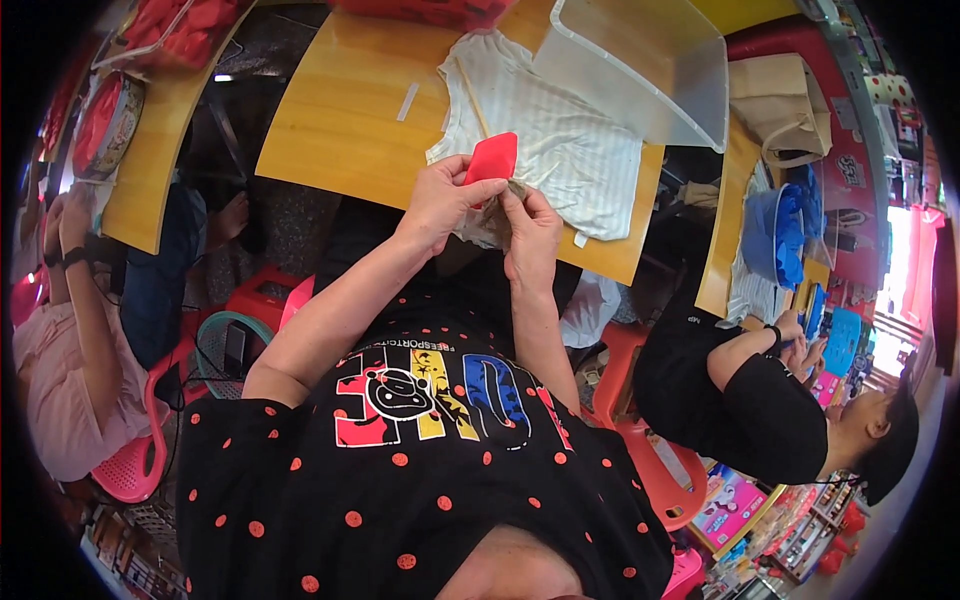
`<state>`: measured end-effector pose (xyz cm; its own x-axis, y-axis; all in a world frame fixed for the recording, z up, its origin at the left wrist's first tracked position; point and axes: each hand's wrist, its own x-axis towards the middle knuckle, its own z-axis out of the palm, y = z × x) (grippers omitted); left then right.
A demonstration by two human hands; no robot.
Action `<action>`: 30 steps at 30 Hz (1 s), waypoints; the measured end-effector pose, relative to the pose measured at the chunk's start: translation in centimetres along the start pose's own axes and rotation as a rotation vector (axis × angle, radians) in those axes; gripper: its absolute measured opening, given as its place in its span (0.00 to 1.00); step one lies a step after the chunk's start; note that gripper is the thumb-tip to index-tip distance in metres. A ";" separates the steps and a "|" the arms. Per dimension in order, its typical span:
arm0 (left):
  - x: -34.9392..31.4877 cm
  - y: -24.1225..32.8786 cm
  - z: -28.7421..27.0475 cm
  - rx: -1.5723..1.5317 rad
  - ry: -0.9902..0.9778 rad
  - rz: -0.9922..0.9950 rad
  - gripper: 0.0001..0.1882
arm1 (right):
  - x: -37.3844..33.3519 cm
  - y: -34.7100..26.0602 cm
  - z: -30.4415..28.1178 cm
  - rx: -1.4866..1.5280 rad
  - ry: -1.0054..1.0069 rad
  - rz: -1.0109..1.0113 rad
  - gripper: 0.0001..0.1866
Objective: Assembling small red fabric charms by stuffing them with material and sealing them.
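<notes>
My left hand (438,203) pinches a flat, bright red piece (492,157) with rounded corners; whether it is cloth or plastic I cannot tell. Close beside it, my right hand (534,228) has thumb and fingers pressed together at the lower end of the red piece. Something small and dull brownish shows between the two hands, too small to name. Both hands are over the near edge of the table, above a white striped cloth (590,150) shaped like a sleeveless shirt. A thin wooden stick (471,96) lies on that cloth.
The cloth lies on a yellow wooden table (330,110). A translucent plastic bin (640,60) stands at its far right, red material (430,10) at the far edge. People sit at tables left and right. A blue bucket (772,235) is on the right table; a red stool (645,430) is nearby.
</notes>
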<state>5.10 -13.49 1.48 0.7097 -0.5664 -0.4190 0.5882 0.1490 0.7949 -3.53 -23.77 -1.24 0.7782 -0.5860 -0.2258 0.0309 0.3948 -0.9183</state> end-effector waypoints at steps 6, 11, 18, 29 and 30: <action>-0.1 0.5 0.4 0.072 -0.142 0.033 0.18 | -0.1 -0.8 0.5 0.164 0.023 0.029 0.11; -0.1 0.2 0.7 0.152 -0.186 0.051 0.18 | -0.2 -1.2 1.0 0.220 0.110 -0.003 0.11; 0.2 -0.7 1.2 0.259 -0.069 0.245 0.16 | 0.0 -1.7 1.0 -0.078 0.138 -0.045 0.12; -0.2 -0.2 1.5 0.104 -0.019 0.135 0.16 | 0.3 -0.8 1.0 0.120 0.181 -0.095 0.09; -0.1 -0.4 1.4 0.107 -0.021 0.134 0.16 | 0.3 -1.0 1.1 0.098 0.185 -0.101 0.09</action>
<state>4.25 -14.63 1.88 0.7700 -0.5641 -0.2983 0.4439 0.1378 0.8854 -2.66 -23.53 0.00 0.6403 -0.7421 -0.1983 0.1705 0.3890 -0.9053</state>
